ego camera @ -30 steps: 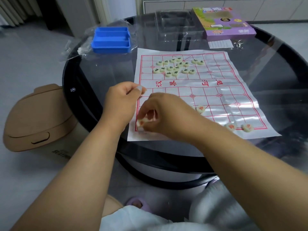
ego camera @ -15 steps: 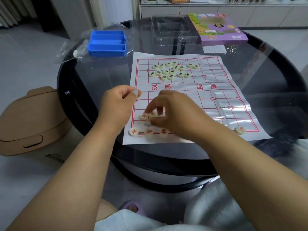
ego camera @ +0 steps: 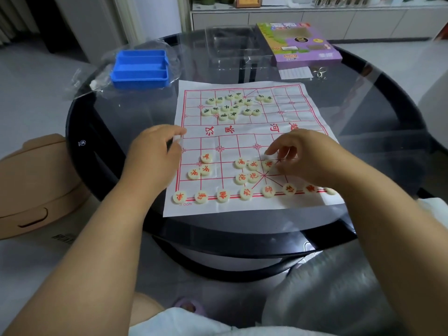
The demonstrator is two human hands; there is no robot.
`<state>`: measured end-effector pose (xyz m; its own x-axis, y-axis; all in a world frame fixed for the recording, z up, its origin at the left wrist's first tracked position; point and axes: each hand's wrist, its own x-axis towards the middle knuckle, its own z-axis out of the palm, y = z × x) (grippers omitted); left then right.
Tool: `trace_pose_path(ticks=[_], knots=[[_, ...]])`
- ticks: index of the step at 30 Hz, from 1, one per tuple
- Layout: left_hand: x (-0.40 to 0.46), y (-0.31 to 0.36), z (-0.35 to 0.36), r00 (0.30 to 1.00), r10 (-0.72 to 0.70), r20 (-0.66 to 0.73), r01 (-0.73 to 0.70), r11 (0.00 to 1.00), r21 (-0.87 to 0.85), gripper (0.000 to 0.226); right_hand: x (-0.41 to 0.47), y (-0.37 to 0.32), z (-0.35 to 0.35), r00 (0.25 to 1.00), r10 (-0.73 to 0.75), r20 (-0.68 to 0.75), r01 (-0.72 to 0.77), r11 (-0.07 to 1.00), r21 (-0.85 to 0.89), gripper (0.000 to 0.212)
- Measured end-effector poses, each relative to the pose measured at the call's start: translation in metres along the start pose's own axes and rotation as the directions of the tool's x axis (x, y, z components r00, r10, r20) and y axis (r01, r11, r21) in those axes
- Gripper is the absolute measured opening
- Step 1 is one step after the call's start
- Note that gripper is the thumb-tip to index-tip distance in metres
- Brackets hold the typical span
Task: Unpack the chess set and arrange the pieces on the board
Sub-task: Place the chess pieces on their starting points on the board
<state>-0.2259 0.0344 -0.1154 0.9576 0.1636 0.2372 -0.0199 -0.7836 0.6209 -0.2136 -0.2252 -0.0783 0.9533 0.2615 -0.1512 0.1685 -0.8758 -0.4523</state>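
Right now the paper chess board (ego camera: 244, 132) lies flat on the round glass bench (ego camera: 363, 112), red grid up. Red-marked pieces (ego camera: 244, 194) sit in a row along the near edge, with more red ones loose just above, two small clusters at left and centre. Green-marked pieces (ego camera: 230, 106) are bunched in a heap on the far half. Right hand (ego camera: 308, 158) hovers over the centre-right near squares, fingers curled down, fingertips at one red piece (ego camera: 268, 163); cannot tell if that grip actually pinches it. Left hand (ego camera: 155, 154) rests at the board's left edge, fingers curled in a loose fist; what it holds, if anything, is hidden. Farther back: blue tray (ego camera: 140, 69) on clear plastic wrap, clear plastic insert (ego camera: 230, 49), purple box (ego camera: 300, 44).
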Motion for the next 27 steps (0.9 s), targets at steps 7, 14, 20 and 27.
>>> trace_pose_path(ticks=[7,14,20,27], knots=[[0.001,-0.003,0.009,0.999,0.013,0.039,-0.016,0.997,0.078,0.031,0.002,0.003,0.003,0.999,-0.045,-0.012,0.045,0.999,-0.009,0.024],[0.001,-0.002,0.011,1.0,0.009,0.029,-0.012,0.993,0.121,0.031,0.0,0.009,0.002,0.995,-0.1,-0.006,0.1,0.995,0.013,0.02],[0.005,0.003,0.009,0.999,0.01,0.051,-0.019,0.983,0.185,0.033,-0.02,0.039,-0.021,0.993,-0.067,-0.093,0.073,0.996,0.056,0.02],[0.004,0.008,0.013,1.0,0.004,0.028,-0.01,0.98,0.199,0.031,-0.047,0.072,-0.042,1.0,0.014,-0.028,-0.012,0.998,0.068,0.021]])
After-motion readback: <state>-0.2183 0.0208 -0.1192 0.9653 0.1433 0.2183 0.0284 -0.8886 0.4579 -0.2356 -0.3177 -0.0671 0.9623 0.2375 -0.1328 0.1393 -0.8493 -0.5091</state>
